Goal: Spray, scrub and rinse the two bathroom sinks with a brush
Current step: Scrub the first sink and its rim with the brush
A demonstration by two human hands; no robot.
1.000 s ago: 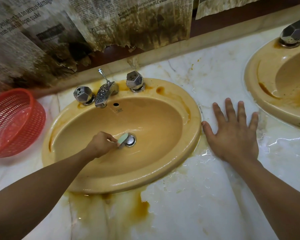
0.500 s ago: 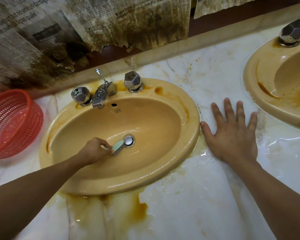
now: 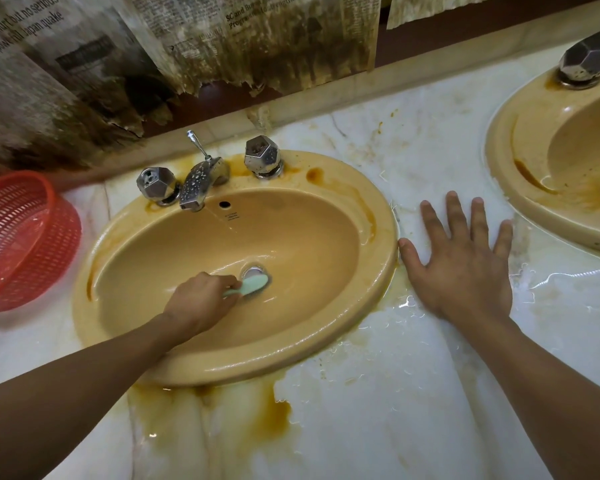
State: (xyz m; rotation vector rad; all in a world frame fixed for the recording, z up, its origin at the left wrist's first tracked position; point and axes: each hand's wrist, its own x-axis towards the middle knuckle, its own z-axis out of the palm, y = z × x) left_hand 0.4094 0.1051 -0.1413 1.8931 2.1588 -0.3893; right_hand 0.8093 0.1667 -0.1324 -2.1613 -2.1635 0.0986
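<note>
Compared with half a second ago, the mint-green brush (image 3: 253, 285) is being worked further right across the bottom of the left sink (image 3: 326, 344). Its head is now being pressed just in front of the drain (image 3: 254, 271), touching the drain's near edge, where before it was lying to the drain's left. The handle is being gripped by the left hand (image 3: 201, 299), with the fingers curled round it and the forearm being reached in over the near rim. The right hand (image 3: 465, 271) is being kept where it was: flat, palm down, fingers straight and spread, holding nothing, on the wet marble countertop (image 3: 378, 410) between the left sink and the right sink (image 3: 520, 202). Its thumb tip is being held just beside the left sink's rim. A thin trickle is being let fall from the faucet (image 3: 196, 188).
</note>
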